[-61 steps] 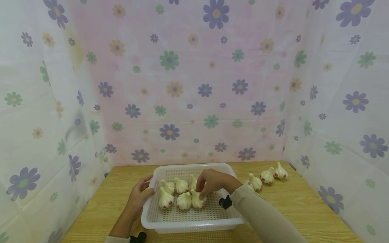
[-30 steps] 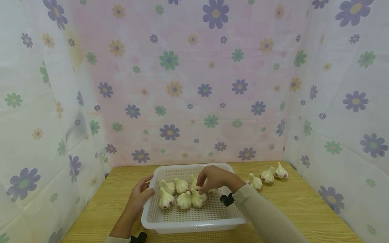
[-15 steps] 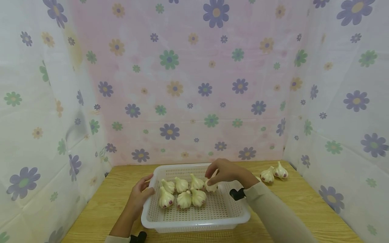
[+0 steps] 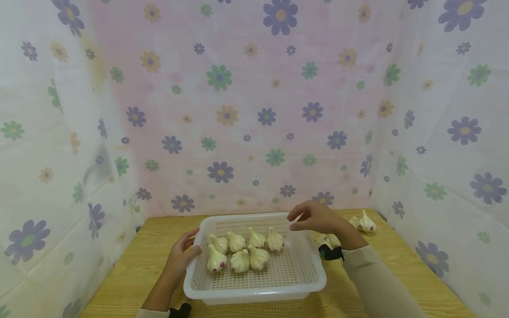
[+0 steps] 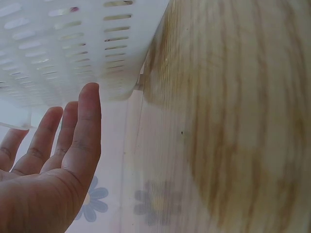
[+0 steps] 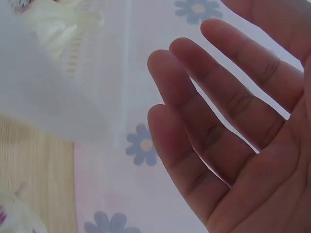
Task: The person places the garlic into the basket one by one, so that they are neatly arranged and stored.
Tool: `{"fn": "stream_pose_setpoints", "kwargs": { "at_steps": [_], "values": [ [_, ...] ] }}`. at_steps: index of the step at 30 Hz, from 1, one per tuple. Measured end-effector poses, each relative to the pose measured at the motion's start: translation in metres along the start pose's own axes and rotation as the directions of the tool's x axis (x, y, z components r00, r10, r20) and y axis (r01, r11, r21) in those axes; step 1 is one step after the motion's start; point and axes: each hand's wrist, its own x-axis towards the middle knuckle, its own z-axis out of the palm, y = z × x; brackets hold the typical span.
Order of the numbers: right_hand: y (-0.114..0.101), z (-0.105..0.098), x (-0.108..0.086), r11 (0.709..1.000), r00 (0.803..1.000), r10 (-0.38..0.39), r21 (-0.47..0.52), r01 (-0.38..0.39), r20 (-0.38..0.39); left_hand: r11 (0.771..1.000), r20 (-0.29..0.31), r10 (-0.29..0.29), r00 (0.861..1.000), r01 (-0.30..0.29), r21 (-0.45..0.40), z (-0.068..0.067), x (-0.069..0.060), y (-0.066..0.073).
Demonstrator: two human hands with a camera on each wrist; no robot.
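A white perforated basket [image 4: 254, 293] holds several garlic bulbs [image 4: 259, 258], grouped toward its left and back. The left hand [image 4: 179, 260] rests against the basket's left side, its thumb at the rim; in the left wrist view the left hand [image 5: 58, 170] has extended fingers beside the basket's outer wall [image 5: 58, 53]. Over the basket's back right corner hovers the right hand [image 4: 318, 218], empty, with loosely bent fingers. The right wrist view shows the right hand [image 6: 233, 116] with spread fingers, apart from the blurred basket edge [image 6: 58, 102].
To the right of the basket, more garlic bulbs [image 4: 366, 224] lie on the wooden table [image 4: 397, 265], some partly hidden by the right hand and wrist. Flower-patterned sheets [image 4: 238, 154] stand behind and on both sides of the table.
The right hand has moved right and back from above the bulbs to the basket's back right corner, uncovering the rightmost bulb inside. The left hand has stayed at the basket's left side.
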Motion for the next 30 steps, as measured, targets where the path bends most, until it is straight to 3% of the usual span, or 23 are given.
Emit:
{"fn": "stream_pose_setpoints", "kwargs": {
  "at_steps": [6, 13, 25, 30],
  "values": [
    [0.01, -0.009, -0.022, 0.999, 0.992, 0.026, -0.018, -0.029, -0.126, 1.0, 0.005, -0.007, 1.0, 0.007, -0.003, 0.0, -0.001, 0.001],
    [0.028, -0.015, -0.049, 0.997, 0.966, 0.051, -0.04, -0.064, -0.255, 1.0, 0.004, -0.008, 1.0, 0.008, -0.003, 0.0, 0.0, 0.003],
    [0.06, -0.011, -0.083, 0.991, 0.939, 0.129, 0.019, -0.13, -0.319, 1.0, 0.016, -0.013, 1.0, 0.013, -0.005, 0.0, 0.0, 0.0],
    [0.069, -0.01, -0.09, 0.986, 0.937, 0.168, 0.053, -0.159, -0.306, 1.0, 0.017, -0.01, 1.0, 0.01, -0.008, 0.0, -0.001, 0.001]
  ]
}}
